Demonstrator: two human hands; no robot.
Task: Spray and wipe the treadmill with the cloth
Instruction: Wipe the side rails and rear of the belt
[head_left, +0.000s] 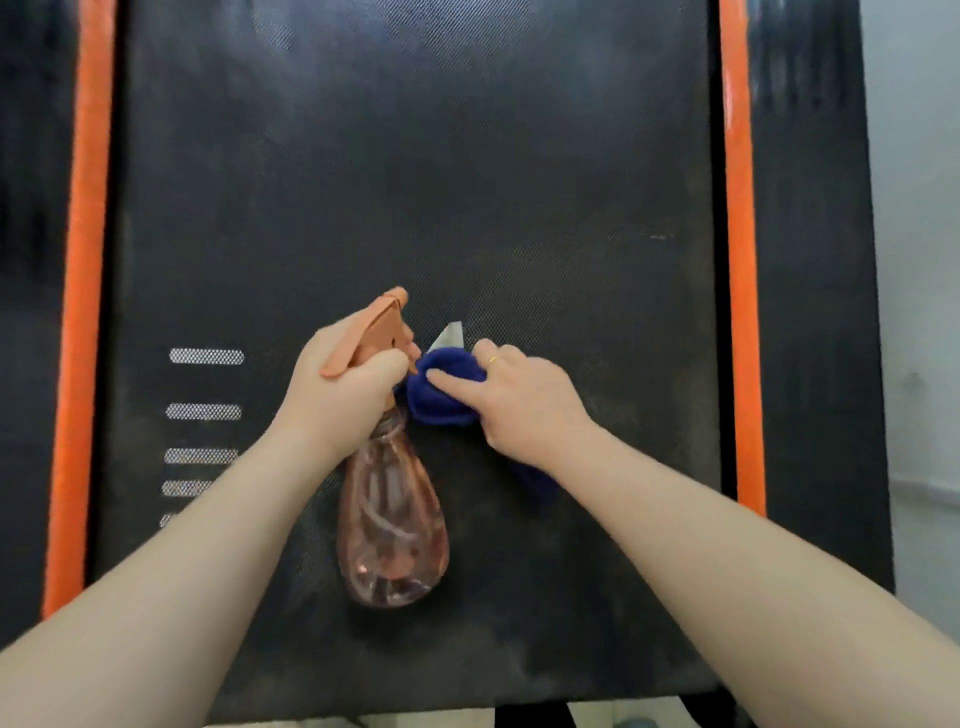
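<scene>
You stand in an exercise room, a gym or home workout corner: a treadmill (415, 182) with orange side rails (740, 260) fills your view beside a pale wall (919, 208).

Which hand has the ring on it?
The right hand, the one holding the blue cloth. The left hand holds the spray bottle and shows no ring.

Upper belt (415, 156) open for passage; centre blocked by spray bottle (392, 519), cloth (441, 395); orange rails (740, 260) bounding sides.
</scene>
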